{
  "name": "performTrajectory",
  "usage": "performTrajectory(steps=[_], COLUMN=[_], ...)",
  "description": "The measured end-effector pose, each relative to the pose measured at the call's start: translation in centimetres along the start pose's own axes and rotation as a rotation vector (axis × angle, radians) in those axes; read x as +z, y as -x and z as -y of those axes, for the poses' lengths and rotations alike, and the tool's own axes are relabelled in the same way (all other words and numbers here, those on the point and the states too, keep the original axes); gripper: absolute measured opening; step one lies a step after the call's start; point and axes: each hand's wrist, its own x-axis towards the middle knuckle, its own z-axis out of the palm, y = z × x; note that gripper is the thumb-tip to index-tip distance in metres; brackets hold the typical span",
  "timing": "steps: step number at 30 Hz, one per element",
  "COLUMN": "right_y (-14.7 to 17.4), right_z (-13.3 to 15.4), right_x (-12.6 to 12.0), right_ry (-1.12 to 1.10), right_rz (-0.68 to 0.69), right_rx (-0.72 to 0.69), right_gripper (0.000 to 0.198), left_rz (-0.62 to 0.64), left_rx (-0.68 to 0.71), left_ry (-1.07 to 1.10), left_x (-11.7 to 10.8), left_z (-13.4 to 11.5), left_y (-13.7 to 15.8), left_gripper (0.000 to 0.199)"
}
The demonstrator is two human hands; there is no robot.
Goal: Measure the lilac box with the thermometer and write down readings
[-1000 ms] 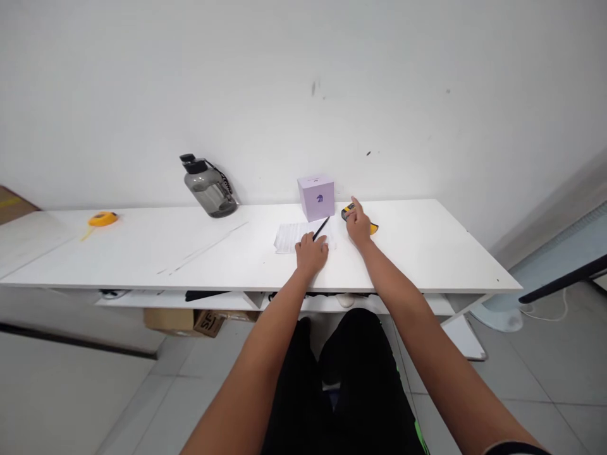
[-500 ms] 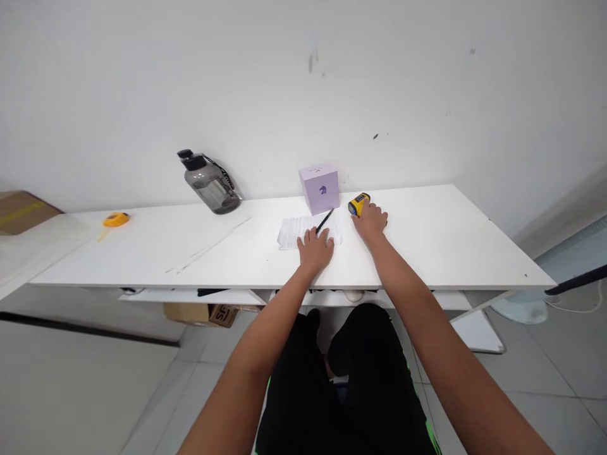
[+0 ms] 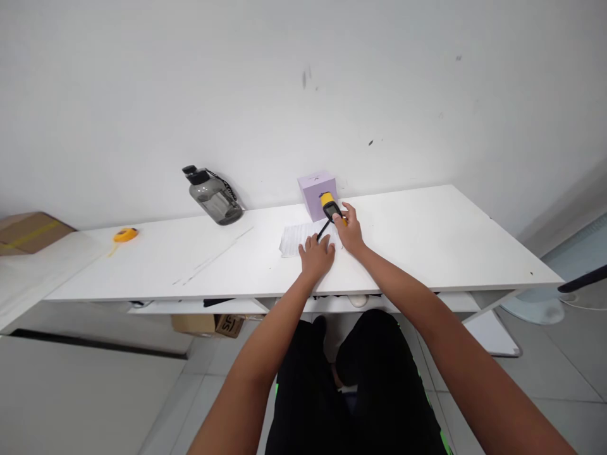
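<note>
My left hand (image 3: 317,258) lies with fingers spread on the near edge of a creased, lined sheet of paper (image 3: 290,240). A black pen (image 3: 324,229) rests on the sheet, its near end against my left fingertips. In my right hand (image 3: 349,230) is a yellow-and-black handheld meter (image 3: 331,207) with a small grey screen, raised and tilted above the right side of the paper. Behind the meter stands a lilac box (image 3: 310,194), partly covered by it.
A grey water bottle (image 3: 215,199) with a black lid stands by the wall. Farther left on the white table (image 3: 427,246) lies an orange tape measure (image 3: 125,235), its tape slightly out. A cardboard box (image 3: 33,234) sits at far left, another carton (image 3: 206,324) below the table.
My right hand has lifted the meter off the table and brought it left, in front of the lilac box, turning its screen toward me. My left hand stays on the paper. The view has shifted slightly.
</note>
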Motion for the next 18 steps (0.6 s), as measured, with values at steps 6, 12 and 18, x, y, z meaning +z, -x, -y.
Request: performTrajectory(steps=[6, 12, 18], right_y=[-0.6, -1.5, -1.5], right_z=[-0.1, 0.3, 0.5], right_x=[0.9, 0.6, 0.4], right_ry=[0.044, 0.075, 0.078], right_rz=[0.074, 0.048, 0.044], right_rx=[-0.072, 0.013, 0.059], right_gripper=[0.056, 0.061, 0.065], left_rz=[-0.029, -0.018, -0.023], left_rx=[0.012, 0.004, 0.0], left_ry=[-0.003, 0.002, 0.005], left_x=[0.2, 0.2, 0.0], left_z=[0.1, 0.1, 0.0], left_y=[0.0, -0.1, 0.0], left_gripper=[0.051, 0.052, 0.051])
